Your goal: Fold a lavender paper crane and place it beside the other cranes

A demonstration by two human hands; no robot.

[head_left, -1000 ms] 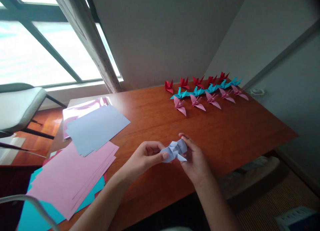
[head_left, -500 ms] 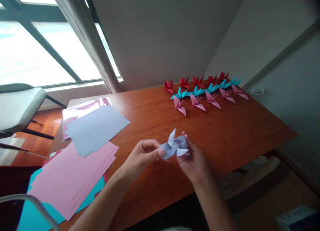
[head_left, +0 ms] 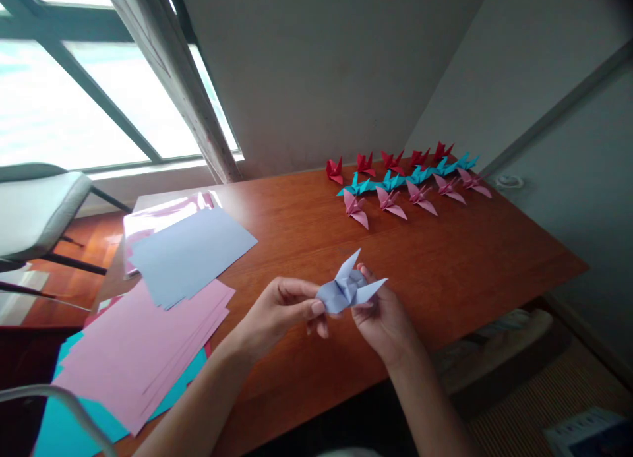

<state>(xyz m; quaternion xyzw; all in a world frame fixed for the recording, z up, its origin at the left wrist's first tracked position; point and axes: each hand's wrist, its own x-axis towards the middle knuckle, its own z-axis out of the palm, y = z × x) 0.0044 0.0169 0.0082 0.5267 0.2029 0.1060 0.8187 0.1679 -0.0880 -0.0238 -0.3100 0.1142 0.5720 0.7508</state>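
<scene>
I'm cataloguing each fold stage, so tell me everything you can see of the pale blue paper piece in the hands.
The crane is pale lavender-blue paper, matte, sharply creased, nearly finished. Two pointed flaps stand out: one up and away, one to the right. Its folded body is pinched between the left hand and the right hand, held above the table, not touching it.

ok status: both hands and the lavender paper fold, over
Left hand and right hand both pinching the lavender folded paper crane, held above the reddish wooden table. Two points splayed out. Nothing between the hands.
</scene>
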